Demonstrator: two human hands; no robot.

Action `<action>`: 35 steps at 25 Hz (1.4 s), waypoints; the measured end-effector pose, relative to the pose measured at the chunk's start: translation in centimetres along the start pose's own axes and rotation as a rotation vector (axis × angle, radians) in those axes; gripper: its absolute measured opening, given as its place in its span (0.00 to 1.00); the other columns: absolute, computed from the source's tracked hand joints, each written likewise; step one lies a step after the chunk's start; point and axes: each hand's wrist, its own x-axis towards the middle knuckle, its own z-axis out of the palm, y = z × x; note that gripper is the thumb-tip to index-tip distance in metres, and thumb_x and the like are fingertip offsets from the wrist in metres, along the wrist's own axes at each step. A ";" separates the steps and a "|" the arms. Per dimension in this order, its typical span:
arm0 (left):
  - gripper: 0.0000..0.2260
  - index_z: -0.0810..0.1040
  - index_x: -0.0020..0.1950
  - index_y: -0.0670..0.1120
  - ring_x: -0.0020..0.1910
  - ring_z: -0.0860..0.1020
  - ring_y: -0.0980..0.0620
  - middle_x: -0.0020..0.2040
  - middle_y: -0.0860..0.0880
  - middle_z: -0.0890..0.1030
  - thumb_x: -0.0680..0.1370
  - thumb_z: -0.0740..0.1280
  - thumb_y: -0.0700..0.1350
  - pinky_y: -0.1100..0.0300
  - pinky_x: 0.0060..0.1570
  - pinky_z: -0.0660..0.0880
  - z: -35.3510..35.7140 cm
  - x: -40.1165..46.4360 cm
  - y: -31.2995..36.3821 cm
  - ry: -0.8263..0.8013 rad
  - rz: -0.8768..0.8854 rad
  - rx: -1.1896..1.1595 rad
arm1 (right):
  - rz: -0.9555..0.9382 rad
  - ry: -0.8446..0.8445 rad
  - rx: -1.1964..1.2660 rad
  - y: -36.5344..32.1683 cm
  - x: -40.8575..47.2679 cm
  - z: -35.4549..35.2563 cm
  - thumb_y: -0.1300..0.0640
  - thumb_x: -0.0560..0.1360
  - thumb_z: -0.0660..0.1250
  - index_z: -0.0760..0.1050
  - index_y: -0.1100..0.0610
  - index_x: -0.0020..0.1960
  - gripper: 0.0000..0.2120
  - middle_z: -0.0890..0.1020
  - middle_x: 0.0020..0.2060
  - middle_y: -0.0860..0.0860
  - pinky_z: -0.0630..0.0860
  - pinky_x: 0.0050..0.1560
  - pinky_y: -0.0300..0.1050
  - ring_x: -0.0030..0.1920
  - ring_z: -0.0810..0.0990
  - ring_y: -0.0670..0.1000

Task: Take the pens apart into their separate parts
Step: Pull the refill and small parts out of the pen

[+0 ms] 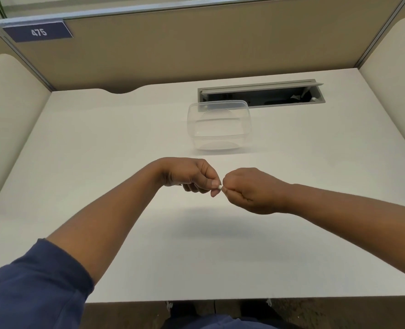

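Observation:
My left hand (192, 175) and my right hand (251, 189) meet above the middle of the white desk (101, 162). Between their fingertips shows a short white bit of a pen (220, 187); the rest of it is hidden inside the curled fingers. Left thumb and forefinger pinch one side of it, right fingers pinch the other. A thin dark end pokes out under my left palm near the wrist. Which pen part each hand holds I cannot make out.
A clear plastic container (219, 125) stands behind my hands, nothing visible inside it. Farther back, a grey cable hatch (260, 93) is sunk into the desk. Beige partition walls close in the back and both sides. The desk's front edge runs below my forearms.

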 end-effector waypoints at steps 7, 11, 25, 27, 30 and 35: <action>0.10 0.84 0.45 0.49 0.33 0.68 0.56 0.33 0.55 0.73 0.81 0.66 0.50 0.66 0.36 0.67 1.7 1.1 -0.8 0.292 0.023 0.062 | 0.304 0.004 0.211 2.1 -0.7 1.4 0.51 0.79 0.56 0.70 0.54 0.39 0.13 0.73 0.31 0.44 0.67 0.35 0.41 0.32 0.67 0.46; 0.08 0.83 0.46 0.55 0.40 0.76 0.63 0.39 0.62 0.81 0.82 0.65 0.52 0.62 0.44 0.72 2.3 2.0 -1.1 0.574 0.038 0.328 | 0.805 0.102 1.135 1.6 -0.4 2.4 0.54 0.77 0.59 0.68 0.56 0.34 0.13 0.67 0.29 0.48 0.59 0.30 0.43 0.30 0.61 0.50; 0.10 0.82 0.43 0.50 0.35 0.73 0.63 0.35 0.62 0.78 0.82 0.65 0.48 0.70 0.40 0.68 0.1 0.5 1.7 0.383 0.109 0.245 | 0.551 0.204 0.749 0.6 0.2 0.4 0.54 0.80 0.58 0.67 0.55 0.32 0.18 0.65 0.27 0.42 0.63 0.26 0.35 0.27 0.61 0.45; 0.11 0.83 0.44 0.46 0.34 0.69 0.59 0.33 0.59 0.76 0.81 0.66 0.48 0.66 0.38 0.66 -0.4 0.3 2.1 0.293 0.096 0.179 | 0.415 0.202 0.541 0.7 0.1 0.2 0.54 0.81 0.57 0.66 0.54 0.33 0.18 0.66 0.26 0.41 0.66 0.27 0.32 0.27 0.64 0.43; 0.11 0.82 0.44 0.44 0.29 0.61 0.54 0.29 0.55 0.68 0.81 0.66 0.48 0.62 0.30 0.58 -1.0 0.2 2.1 0.113 0.074 0.076 | 0.107 0.151 0.168 0.9 0.3 -0.7 0.52 0.79 0.56 0.63 0.50 0.34 0.15 0.66 0.27 0.41 0.62 0.32 0.32 0.31 0.65 0.45; 0.11 0.82 0.44 0.46 0.30 0.57 0.52 0.30 0.53 0.66 0.81 0.65 0.50 0.58 0.31 0.54 -0.1 0.7 0.8 0.051 -0.020 0.017 | -0.283 0.022 -0.361 3.3 0.6 -1.5 0.55 0.79 0.57 0.72 0.56 0.39 0.13 0.73 0.33 0.49 0.68 0.32 0.45 0.34 0.69 0.53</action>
